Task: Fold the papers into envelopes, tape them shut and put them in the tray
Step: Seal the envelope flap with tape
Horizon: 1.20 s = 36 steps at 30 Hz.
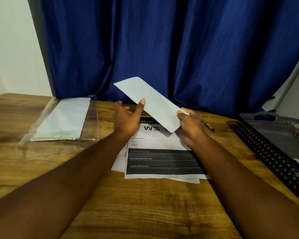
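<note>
Both hands hover above the desk (145,204): the right hand (190,125) pinches the near end of the folded paper (150,100), which slants up and away past the left hand (128,118), itself spread with only the thumb touching the paper's edge. Held by one end, the folds could spring open or the strip slip free. The tray (266,144) waits well to the right of the right hand.

A printed sheet (154,143) on the worktop (145,204) bore large black "WS 1", cut off by a folded paper (152,99) held in front. Below it stood "Living Room", "17" and "2 of 3". Small white lines in its black band read "NIGHT SHIFT SUPERVISOR NAME" and "CURRENT ONGOING TASK ID".
</note>
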### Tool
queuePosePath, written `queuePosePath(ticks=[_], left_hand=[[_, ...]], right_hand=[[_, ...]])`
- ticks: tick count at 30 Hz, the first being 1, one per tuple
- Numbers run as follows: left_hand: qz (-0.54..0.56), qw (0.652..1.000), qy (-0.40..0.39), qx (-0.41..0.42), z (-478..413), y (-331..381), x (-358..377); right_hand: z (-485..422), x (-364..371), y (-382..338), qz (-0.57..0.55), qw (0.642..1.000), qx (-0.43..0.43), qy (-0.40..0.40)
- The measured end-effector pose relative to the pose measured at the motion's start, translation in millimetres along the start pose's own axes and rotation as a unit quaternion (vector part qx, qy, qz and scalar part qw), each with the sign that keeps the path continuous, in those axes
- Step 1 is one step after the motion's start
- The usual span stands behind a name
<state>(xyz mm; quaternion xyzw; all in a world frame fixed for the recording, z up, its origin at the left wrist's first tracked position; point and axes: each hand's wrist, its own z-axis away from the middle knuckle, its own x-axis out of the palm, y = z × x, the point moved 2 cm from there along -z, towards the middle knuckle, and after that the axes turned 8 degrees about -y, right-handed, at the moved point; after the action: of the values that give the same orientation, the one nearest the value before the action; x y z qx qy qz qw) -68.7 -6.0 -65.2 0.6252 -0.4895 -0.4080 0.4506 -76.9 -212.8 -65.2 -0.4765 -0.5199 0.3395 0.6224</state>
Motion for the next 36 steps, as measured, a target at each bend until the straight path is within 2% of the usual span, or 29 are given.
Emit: queuePosePath(ticks=[2, 6, 8, 12, 16, 21, 25, 29, 36], left_hand=[[0.069, 0.996, -0.049, -0.041, 1.5, 1.4, 0.9], [0.088, 0.991, -0.052, -0.087, 0.7, 2.3, 0.8], [0.103, 0.988, -0.068, -0.091, 2.1, 4.1, 1.6], [0.073, 0.988, -0.124, -0.049, 9.6, 5.9, 8.4], [0.069, 0.986, -0.14, -0.05, 10.5, 9.9, 11.8], [0.098, 0.981, -0.158, -0.055, 15.0, 22.5, 22.4], [0.075, 0.983, -0.163, -0.049, 11.5, 33.5, 39.0], [0.067, 0.98, -0.18, -0.049, 17.4, 52.3, 70.1], [0.044, 0.971, -0.234, 0.01, 51.7, 88.2, 157.8]], right_hand=[[2.1, 4.5, 3.7, 0.028, 0.998, 0.028, -0.046], [9.0, 10.7, 2.4, 0.084, 0.991, 0.041, -0.091], [11.6, 9.4, -1.6, 0.109, 0.989, 0.034, -0.091], [14.1, 2.8, -7.9, 0.187, 0.977, 0.0, -0.106], [20.1, 1.2, -17.2, 0.232, 0.964, -0.025, -0.124], [23.2, -4.0, -38.2, 0.242, 0.967, -0.045, -0.071], [27.6, -24.7, -69.0, 0.247, 0.966, -0.069, -0.036], [38.8, -67.7, -103.7, 0.252, 0.964, -0.08, 0.023], [59.0, -163.0, -170.1, 0.284, 0.951, -0.083, 0.086]])
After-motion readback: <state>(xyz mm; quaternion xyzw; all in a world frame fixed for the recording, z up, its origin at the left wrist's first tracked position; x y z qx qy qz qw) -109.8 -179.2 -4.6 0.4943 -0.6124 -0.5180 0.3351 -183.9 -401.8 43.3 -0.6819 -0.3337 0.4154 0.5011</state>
